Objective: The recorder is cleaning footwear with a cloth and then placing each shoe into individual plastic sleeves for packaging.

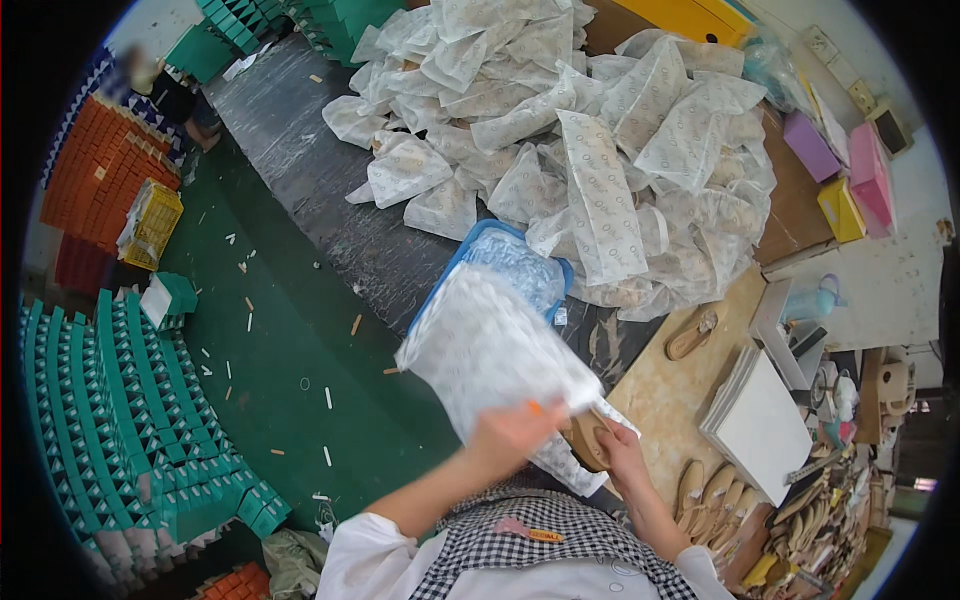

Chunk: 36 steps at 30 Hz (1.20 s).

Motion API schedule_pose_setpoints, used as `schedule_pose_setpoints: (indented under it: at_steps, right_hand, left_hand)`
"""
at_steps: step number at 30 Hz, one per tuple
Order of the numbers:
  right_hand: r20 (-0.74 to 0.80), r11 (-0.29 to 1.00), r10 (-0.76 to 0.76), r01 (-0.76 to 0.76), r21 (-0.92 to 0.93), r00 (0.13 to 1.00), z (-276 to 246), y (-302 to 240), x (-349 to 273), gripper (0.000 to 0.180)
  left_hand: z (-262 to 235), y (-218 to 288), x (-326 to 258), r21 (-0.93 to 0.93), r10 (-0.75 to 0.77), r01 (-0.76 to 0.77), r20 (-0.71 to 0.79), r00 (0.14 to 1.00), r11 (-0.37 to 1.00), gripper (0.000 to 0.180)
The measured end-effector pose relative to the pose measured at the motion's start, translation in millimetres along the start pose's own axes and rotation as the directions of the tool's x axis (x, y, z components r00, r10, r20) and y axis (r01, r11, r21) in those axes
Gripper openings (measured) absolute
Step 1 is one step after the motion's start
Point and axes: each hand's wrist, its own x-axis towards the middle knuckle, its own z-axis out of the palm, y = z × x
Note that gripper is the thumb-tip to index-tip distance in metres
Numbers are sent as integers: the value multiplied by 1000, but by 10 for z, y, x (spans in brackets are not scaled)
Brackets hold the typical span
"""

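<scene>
In front of my apron, my right hand [626, 452] grips a shoe [585, 445] with a tan-brown sole. A thin white printed cloth bag [500, 345] stretches away from the shoe, blurred by motion. At the bag's near edge, my left hand [508, 437] is closed, its fingers partly smeared; it appears to pinch the bag. A small orange spot shows at its fingertips. Beyond the bag stands a blue tray [566, 275] of small clear packets, partly covered by the cloth.
Many filled white bags [600, 190] lie heaped on the dark table [290, 120]. To the right are a lone sandal [692, 334], a stack of white boards [765, 425] and rows of shoes [712, 495]. Green boxes [130, 390] are stacked at left; a person [170, 95] stands far off.
</scene>
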Motion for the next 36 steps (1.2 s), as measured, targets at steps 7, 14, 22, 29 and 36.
schedule_pose_setpoints:
  at_steps: [7,14,22,29,36]
  right_hand:
    - [175,908,106,-168,385,979,485,-137,-21,38]
    - [269,453,-885,841,297,381,1955,-2552,907,75]
    - [404,681,-575,690,-245,711,994,-1425,759,21]
    - [-434,424,-893,-98,-900,120,-1854,327,2165,34]
    - [-635,845,-472,107,-524,611,-2179,458,1815,28]
  left_hand:
    - [-33,178,-44,-262,80,-68,37,996,963,21]
    - [-1078,-673,644,-320,-615,526,-450,647,788,12]
    - [-20,-723,846,-612,-699,492,-144,700,619,15]
    - [339,-636,885,-378,-534,489,-19,845,787,12]
    - [743,-435,988,-66,-452,461,113,885,885,13]
